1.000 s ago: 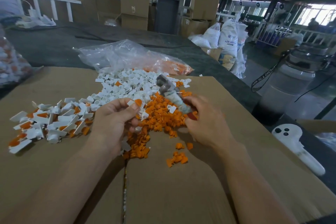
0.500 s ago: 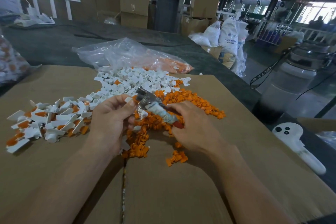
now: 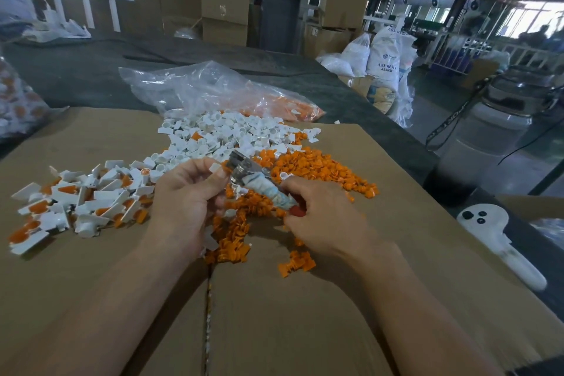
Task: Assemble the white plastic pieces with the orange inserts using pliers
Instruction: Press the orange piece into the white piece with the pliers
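White piece [image 3: 215, 167] held up to the pliers [image 3: 262, 186] over the cardboard [image 3: 305, 299].
Left hand [image 3: 186, 195] pinches the piece between thumb and forefinger at the tool's nose; right hand [image 3: 323, 217] grips the taped handles. Orange inserts [image 3: 320, 165] lie heaped just beneath, white pieces [image 3: 225, 134] behind.

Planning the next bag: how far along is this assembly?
Done: a pile of assembled white-and-orange pieces at left. In hand: the left hand pinches a small white piece at tape-wrapped metal pliers held by the right hand. Left: heaps of loose white plastic pieces and orange inserts.
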Available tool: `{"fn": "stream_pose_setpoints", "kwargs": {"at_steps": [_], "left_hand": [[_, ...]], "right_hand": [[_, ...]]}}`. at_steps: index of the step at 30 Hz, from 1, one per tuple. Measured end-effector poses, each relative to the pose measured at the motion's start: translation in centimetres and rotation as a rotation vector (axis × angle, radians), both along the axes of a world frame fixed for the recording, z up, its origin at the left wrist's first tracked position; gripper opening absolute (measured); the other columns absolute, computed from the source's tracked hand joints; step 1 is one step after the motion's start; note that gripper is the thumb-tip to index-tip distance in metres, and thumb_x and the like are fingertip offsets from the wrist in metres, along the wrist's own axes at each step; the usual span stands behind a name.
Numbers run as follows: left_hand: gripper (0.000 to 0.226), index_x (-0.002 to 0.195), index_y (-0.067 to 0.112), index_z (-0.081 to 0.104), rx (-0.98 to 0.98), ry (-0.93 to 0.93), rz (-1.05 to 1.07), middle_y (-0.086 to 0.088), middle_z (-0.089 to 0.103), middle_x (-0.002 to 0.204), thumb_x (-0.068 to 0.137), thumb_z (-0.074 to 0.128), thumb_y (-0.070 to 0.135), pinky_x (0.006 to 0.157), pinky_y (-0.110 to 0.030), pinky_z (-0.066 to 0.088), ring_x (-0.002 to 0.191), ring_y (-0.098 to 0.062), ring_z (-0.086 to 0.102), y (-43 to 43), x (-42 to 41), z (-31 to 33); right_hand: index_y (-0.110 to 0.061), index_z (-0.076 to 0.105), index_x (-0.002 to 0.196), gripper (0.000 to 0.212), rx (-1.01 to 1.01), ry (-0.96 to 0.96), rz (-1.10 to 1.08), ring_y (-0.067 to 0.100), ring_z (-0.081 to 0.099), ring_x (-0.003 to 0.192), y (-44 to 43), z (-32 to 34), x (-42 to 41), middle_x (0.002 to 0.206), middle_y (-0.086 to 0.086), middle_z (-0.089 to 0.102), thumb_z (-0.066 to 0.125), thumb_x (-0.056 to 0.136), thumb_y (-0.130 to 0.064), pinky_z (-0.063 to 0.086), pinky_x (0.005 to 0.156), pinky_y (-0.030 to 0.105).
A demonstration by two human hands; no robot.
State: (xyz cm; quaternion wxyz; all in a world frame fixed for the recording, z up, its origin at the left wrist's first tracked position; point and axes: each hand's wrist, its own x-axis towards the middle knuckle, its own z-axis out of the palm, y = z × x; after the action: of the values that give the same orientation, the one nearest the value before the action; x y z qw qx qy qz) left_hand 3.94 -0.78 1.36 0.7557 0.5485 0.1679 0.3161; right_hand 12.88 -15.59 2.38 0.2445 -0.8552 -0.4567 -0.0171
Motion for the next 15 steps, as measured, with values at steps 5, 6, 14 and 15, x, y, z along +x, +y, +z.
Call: {"fn": "stream_pose_setpoints", "kwargs": {"at_steps": [5, 6, 14, 15], "left_hand": [[0.022, 0.071, 0.011, 0.052, -0.004, 0.0, 0.03, 0.009, 0.047, 0.04, 0.089, 0.05, -0.002, 0.036, -0.014, 0.036, 0.035, -0.004, 0.04, -0.24, -0.07, -0.02], [0.022, 0.071, 0.011, 0.052, -0.003, 0.002, 0.04, 0.009, 0.046, 0.04, 0.089, 0.05, -0.002, 0.035, -0.014, 0.036, 0.035, -0.004, 0.041, -0.28, -0.1, -0.02], [0.022, 0.072, 0.011, 0.053, -0.017, -0.002, 0.079, 0.01, 0.047, 0.039, 0.09, 0.049, -0.002, 0.034, -0.014, 0.037, 0.034, -0.002, 0.041, -0.53, -0.1, -0.08], [0.023, 0.072, 0.011, 0.053, -0.013, 0.001, 0.081, 0.009, 0.046, 0.039, 0.09, 0.049, -0.002, 0.034, -0.014, 0.037, 0.034, -0.002, 0.041, -0.53, -0.12, -0.09]], "right_hand": [[-0.013, 0.055, 0.09, 0.007, -0.007, 0.012, -0.012, 0.021, 0.054, 0.07, 0.28, 0.09, -0.41, 0.077, 0.008, 0.059, 0.055, 0.082, -0.014, 0.048, 0.061, 0.04], [-0.014, 0.056, 0.092, 0.01, -0.015, 0.011, -0.018, 0.021, 0.055, 0.071, 0.34, 0.12, -0.44, 0.079, 0.008, 0.06, 0.055, 0.083, -0.016, 0.049, 0.062, 0.041], [-0.018, 0.059, 0.099, 0.017, -0.022, 0.009, -0.046, 0.021, 0.057, 0.073, 0.56, 0.12, -0.64, 0.082, 0.007, 0.062, 0.056, 0.082, -0.018, 0.051, 0.062, 0.039], [-0.018, 0.059, 0.099, 0.017, -0.021, 0.01, -0.047, 0.021, 0.057, 0.072, 0.58, 0.15, -0.65, 0.081, 0.007, 0.062, 0.056, 0.082, -0.018, 0.051, 0.061, 0.038]]}}
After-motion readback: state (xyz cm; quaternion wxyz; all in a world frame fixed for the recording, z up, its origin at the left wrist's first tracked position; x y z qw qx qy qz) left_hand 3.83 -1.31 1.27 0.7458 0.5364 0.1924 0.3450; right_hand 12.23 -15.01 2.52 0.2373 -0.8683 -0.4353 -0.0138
